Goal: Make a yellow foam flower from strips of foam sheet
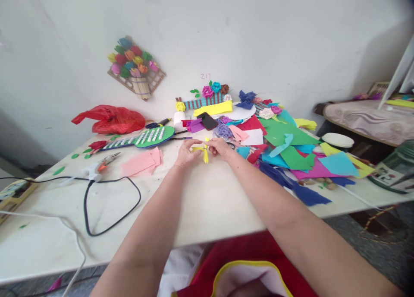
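Over the middle of the table, a small yellow crepe-paper piece with flared ends is held between both hands. My left hand pinches its left side, thumb and fingers closed around it. From the other side, my right hand grips it with bent fingers. Exactly where the fingertips touch the paper is too small to make out. Just behind the hands lie a dark pencil-like stick and a bundle of purple shredded paper.
Coloured paper sheets crowd the right side. At left are a glue gun with its black cable, pliers, pink paper and a red plastic bag. A phone and scissors lie farther back.
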### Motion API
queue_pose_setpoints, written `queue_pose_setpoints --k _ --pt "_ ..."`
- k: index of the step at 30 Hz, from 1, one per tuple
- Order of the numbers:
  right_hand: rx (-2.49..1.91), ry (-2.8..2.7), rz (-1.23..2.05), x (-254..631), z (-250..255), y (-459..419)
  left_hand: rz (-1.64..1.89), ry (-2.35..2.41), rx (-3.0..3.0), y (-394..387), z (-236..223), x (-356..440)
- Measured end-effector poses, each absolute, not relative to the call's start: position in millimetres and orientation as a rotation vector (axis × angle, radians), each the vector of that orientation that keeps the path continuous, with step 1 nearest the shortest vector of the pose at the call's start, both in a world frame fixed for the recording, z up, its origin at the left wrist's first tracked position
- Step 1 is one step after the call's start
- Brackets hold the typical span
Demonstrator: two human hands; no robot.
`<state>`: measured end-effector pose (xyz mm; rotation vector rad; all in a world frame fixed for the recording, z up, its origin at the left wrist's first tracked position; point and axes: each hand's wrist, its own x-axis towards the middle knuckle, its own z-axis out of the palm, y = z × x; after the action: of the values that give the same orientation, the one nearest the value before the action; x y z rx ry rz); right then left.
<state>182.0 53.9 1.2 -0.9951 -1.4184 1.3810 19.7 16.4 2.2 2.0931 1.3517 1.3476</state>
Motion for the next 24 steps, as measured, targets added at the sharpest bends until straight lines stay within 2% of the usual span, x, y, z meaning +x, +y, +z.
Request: queue_pose_setpoints --k 8,24 --pt "-1.079 -1.464 1.321 181.0 3.9 49.6 1.187 1.614 2.355 15.0 3.0 26.6" --pt "-1.031 -1.472 1.261 179.1 -3.1 55.4 1.036 1.584 2.465 21.5 -3.7 27.6"
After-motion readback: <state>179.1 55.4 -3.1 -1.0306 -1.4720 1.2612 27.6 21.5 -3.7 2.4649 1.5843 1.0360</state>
